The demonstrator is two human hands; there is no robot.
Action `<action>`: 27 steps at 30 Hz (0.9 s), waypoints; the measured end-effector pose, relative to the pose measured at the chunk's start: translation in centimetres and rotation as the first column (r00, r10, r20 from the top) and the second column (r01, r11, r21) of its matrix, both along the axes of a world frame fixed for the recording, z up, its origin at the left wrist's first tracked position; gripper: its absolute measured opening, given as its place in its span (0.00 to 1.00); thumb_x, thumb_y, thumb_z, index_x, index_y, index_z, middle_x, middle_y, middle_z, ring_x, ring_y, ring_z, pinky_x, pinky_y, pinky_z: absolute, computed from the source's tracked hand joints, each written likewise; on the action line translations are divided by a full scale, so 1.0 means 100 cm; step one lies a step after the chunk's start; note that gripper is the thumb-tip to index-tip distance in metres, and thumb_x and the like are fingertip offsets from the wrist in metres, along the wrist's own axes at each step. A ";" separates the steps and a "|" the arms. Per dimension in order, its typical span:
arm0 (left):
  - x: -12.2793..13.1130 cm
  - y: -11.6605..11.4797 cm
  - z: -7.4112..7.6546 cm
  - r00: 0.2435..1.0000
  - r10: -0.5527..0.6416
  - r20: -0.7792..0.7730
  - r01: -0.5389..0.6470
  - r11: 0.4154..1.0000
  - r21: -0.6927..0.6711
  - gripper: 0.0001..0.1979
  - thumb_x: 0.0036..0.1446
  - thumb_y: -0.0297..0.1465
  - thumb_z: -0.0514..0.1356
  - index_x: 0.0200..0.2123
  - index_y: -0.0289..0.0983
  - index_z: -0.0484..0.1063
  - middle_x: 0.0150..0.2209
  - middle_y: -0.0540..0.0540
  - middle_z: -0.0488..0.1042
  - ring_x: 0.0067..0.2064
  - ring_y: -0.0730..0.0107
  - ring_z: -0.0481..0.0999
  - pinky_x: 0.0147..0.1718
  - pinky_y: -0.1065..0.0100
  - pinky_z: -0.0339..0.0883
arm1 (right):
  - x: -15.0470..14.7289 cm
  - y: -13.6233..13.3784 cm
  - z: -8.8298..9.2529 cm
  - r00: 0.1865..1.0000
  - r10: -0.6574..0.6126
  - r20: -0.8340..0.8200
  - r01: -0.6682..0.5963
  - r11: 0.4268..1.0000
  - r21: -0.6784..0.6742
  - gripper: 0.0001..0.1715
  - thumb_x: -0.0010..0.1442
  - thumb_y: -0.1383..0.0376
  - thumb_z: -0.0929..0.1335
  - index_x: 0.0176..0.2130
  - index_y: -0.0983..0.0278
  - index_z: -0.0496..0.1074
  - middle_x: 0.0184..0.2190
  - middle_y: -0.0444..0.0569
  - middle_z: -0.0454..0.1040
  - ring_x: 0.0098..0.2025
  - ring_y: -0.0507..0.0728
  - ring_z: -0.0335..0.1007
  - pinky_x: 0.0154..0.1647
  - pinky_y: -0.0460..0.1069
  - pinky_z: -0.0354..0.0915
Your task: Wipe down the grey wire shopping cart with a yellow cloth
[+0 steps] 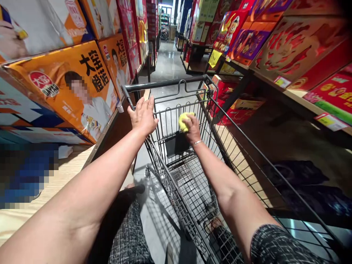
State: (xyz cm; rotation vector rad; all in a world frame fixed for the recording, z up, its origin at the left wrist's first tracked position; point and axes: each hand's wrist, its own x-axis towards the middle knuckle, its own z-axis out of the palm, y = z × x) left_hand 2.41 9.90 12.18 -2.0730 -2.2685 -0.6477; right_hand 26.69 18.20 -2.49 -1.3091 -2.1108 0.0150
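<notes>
A dark grey wire shopping cart (pixel 180 167) stands in front of me, its tubular handlebar (pixel 167 85) at the far end. My left hand (pixel 144 115) rests on the cart's left upper edge near the handlebar, palm down with fingers stretched out. Inside the upper basket, my right hand (pixel 193 128) is closed around a crumpled yellow cloth (pixel 184 121), close to the wire panel at the handle end. A dark plate (pixel 176 144) is fixed to that panel just below. The cart's wire floor shows no goods in the visible part.
Orange drink cartons (pixel 66 88) are stacked on a wooden shelf along the left. Red and purple gift boxes (pixel 249 40) fill the shelf on the right, with price tags (pixel 331 121) on its edge. The aisle floor (pixel 167 58) runs ahead between the shelves.
</notes>
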 end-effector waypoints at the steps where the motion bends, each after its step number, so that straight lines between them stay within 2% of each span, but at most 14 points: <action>1: 0.000 0.001 -0.001 1.000 -0.006 0.018 0.006 1.000 0.005 0.50 0.56 0.42 0.65 0.75 0.49 0.42 0.74 0.44 0.55 0.77 0.48 0.40 0.71 0.37 0.29 | 0.008 -0.019 -0.026 1.000 -0.009 0.022 0.010 0.998 -0.060 0.30 0.56 0.72 0.66 0.56 0.55 0.72 0.66 0.52 0.60 0.68 0.66 0.56 0.67 0.64 0.62; 4: -0.001 0.002 -0.002 0.998 -0.018 0.067 0.018 1.000 -0.006 0.50 0.55 0.44 0.64 0.75 0.50 0.42 0.74 0.48 0.54 0.77 0.49 0.35 0.72 0.39 0.25 | 0.041 -0.076 -0.099 0.994 -0.045 0.095 0.071 0.955 -0.288 0.35 0.52 0.76 0.64 0.55 0.53 0.73 0.63 0.52 0.64 0.65 0.68 0.60 0.64 0.65 0.65; 6: 0.000 0.003 -0.002 0.996 -0.019 0.084 0.021 1.000 -0.022 0.50 0.55 0.44 0.62 0.76 0.49 0.40 0.74 0.51 0.53 0.77 0.51 0.31 0.72 0.42 0.20 | 0.065 -0.109 -0.133 0.987 -0.023 0.159 0.094 0.884 -0.457 0.35 0.52 0.75 0.64 0.54 0.49 0.74 0.60 0.51 0.68 0.61 0.68 0.64 0.59 0.64 0.69; 8: 0.001 0.003 0.000 0.997 -0.014 0.081 0.018 0.999 -0.049 0.54 0.52 0.44 0.61 0.76 0.48 0.36 0.74 0.53 0.53 0.77 0.53 0.27 0.72 0.43 0.18 | 0.084 -0.128 -0.152 0.981 0.009 0.193 0.100 0.833 -0.544 0.33 0.51 0.75 0.65 0.51 0.48 0.76 0.54 0.50 0.73 0.52 0.66 0.70 0.51 0.61 0.72; 10: 0.002 0.004 0.001 0.998 0.001 0.062 0.004 0.997 -0.076 0.56 0.48 0.44 0.61 0.75 0.50 0.34 0.75 0.55 0.52 0.76 0.56 0.25 0.72 0.42 0.22 | 0.095 -0.129 -0.154 0.976 -0.005 0.217 0.132 0.809 -0.573 0.31 0.49 0.74 0.66 0.48 0.50 0.77 0.50 0.51 0.75 0.45 0.63 0.72 0.47 0.58 0.72; 13: 0.003 0.005 0.003 0.999 0.009 0.033 -0.007 0.997 -0.080 0.55 0.47 0.43 0.63 0.74 0.53 0.36 0.75 0.56 0.51 0.76 0.54 0.30 0.73 0.40 0.29 | 0.100 -0.098 -0.132 0.961 -0.101 0.259 0.237 0.786 -0.571 0.27 0.48 0.73 0.67 0.48 0.56 0.77 0.46 0.55 0.74 0.41 0.62 0.73 0.44 0.58 0.72; 15: 0.003 0.006 0.002 0.999 0.004 0.038 -0.003 0.999 -0.048 0.54 0.49 0.43 0.63 0.75 0.50 0.40 0.75 0.52 0.52 0.76 0.50 0.35 0.72 0.39 0.29 | 0.100 -0.064 -0.100 0.944 -0.188 0.272 0.311 0.784 -0.537 0.28 0.49 0.72 0.67 0.51 0.61 0.75 0.46 0.59 0.72 0.42 0.64 0.73 0.45 0.59 0.72; 17: 0.003 0.007 0.000 0.998 -0.003 0.058 0.003 1.000 -0.013 0.52 0.51 0.43 0.64 0.75 0.48 0.44 0.74 0.47 0.53 0.76 0.46 0.38 0.72 0.39 0.26 | 0.098 -0.026 -0.058 0.935 -0.254 0.248 0.345 0.815 -0.465 0.33 0.51 0.72 0.66 0.57 0.65 0.70 0.52 0.62 0.68 0.50 0.66 0.71 0.52 0.59 0.70; 18: 0.003 0.007 -0.001 0.998 -0.006 0.069 0.006 1.000 -0.003 0.50 0.52 0.44 0.64 0.75 0.48 0.45 0.74 0.46 0.54 0.76 0.45 0.39 0.71 0.39 0.26 | 0.097 -0.007 -0.034 0.939 -0.269 0.216 0.336 0.851 -0.403 0.35 0.51 0.73 0.64 0.59 0.65 0.68 0.55 0.62 0.66 0.55 0.65 0.68 0.57 0.58 0.68; 20: 0.003 0.008 -0.002 0.996 -0.010 0.085 0.010 1.000 0.001 0.49 0.54 0.45 0.64 0.74 0.50 0.46 0.74 0.47 0.55 0.76 0.44 0.38 0.71 0.40 0.26 | 0.091 0.028 0.011 0.966 -0.253 0.059 0.258 0.958 -0.122 0.35 0.52 0.74 0.63 0.59 0.66 0.68 0.58 0.61 0.64 0.60 0.64 0.65 0.62 0.57 0.65; 22: 0.003 0.007 -0.002 0.995 -0.004 0.098 0.004 1.000 -0.004 0.48 0.54 0.47 0.64 0.74 0.51 0.46 0.74 0.48 0.54 0.76 0.45 0.37 0.72 0.41 0.25 | 0.084 0.057 0.045 0.979 -0.203 -0.037 0.205 0.973 0.101 0.34 0.53 0.73 0.63 0.59 0.64 0.67 0.59 0.60 0.62 0.63 0.63 0.61 0.65 0.58 0.62; 24: 0.003 0.007 -0.002 0.994 0.001 0.110 0.000 1.000 -0.011 0.49 0.54 0.48 0.64 0.74 0.53 0.46 0.74 0.52 0.53 0.76 0.47 0.35 0.72 0.43 0.23 | 0.075 0.073 0.057 0.980 -0.176 -0.088 0.191 0.961 0.200 0.32 0.56 0.71 0.62 0.60 0.64 0.67 0.60 0.60 0.61 0.65 0.62 0.59 0.67 0.59 0.60; 25: 0.003 0.006 -0.002 0.993 0.003 0.115 -0.001 1.000 -0.014 0.49 0.54 0.49 0.64 0.74 0.53 0.45 0.75 0.54 0.52 0.76 0.47 0.34 0.72 0.44 0.22 | 0.071 0.075 0.054 0.978 -0.178 -0.107 0.197 0.958 0.209 0.31 0.57 0.71 0.62 0.60 0.65 0.67 0.60 0.60 0.61 0.65 0.62 0.59 0.67 0.59 0.59; 27: 0.002 0.006 -0.002 0.994 0.000 0.111 0.001 1.000 -0.015 0.50 0.54 0.49 0.64 0.75 0.52 0.45 0.75 0.54 0.51 0.76 0.47 0.35 0.72 0.44 0.22 | 0.065 0.066 0.029 0.969 -0.214 -0.127 0.232 0.960 0.158 0.31 0.56 0.72 0.62 0.59 0.67 0.67 0.60 0.62 0.61 0.65 0.62 0.59 0.68 0.58 0.58</action>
